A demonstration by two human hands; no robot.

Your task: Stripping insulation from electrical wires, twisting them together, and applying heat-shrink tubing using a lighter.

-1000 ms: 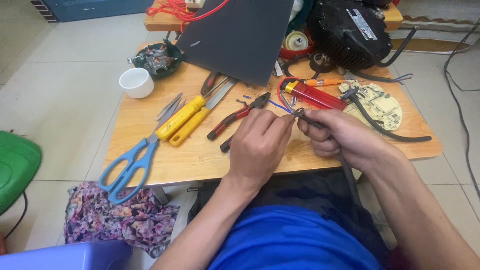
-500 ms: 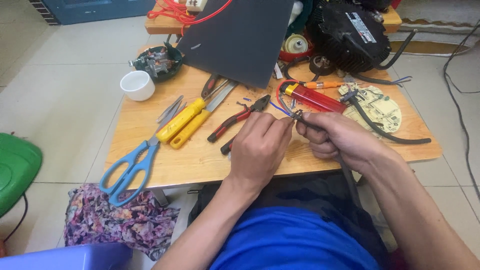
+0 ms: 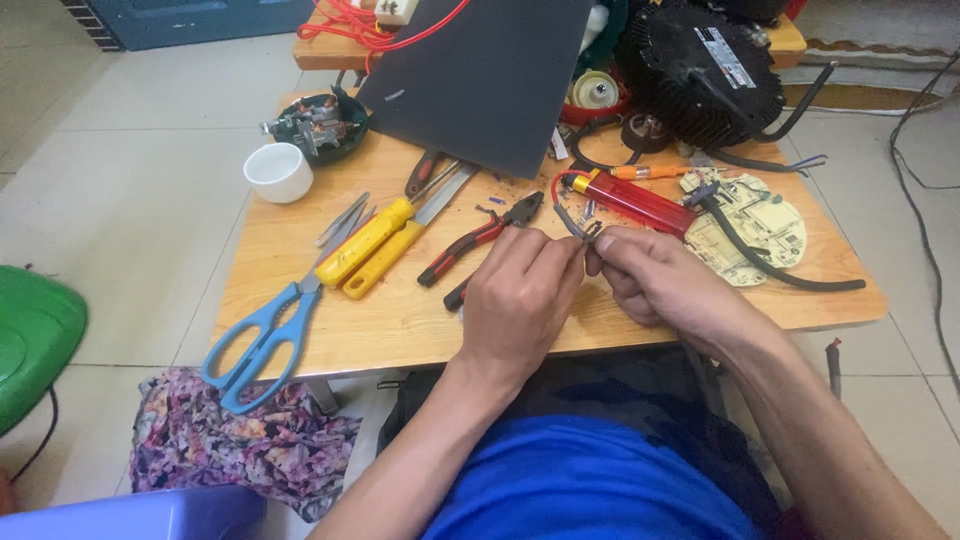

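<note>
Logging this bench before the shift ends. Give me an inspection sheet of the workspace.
Surface: low wooden table, crowded.
Job's things: thin wires pinched between left hand and right hand.
Clutter: blue scissors, yellow-handled tools, red pliers, red lighter, white cup, circuit board, dark panel, black motor housing.
Fingers: both hands closed on the wires.
Cables: black cable across the board; red wire at the back.
Surroundings: tiled floor, green stool, patterned cloth.
</note>
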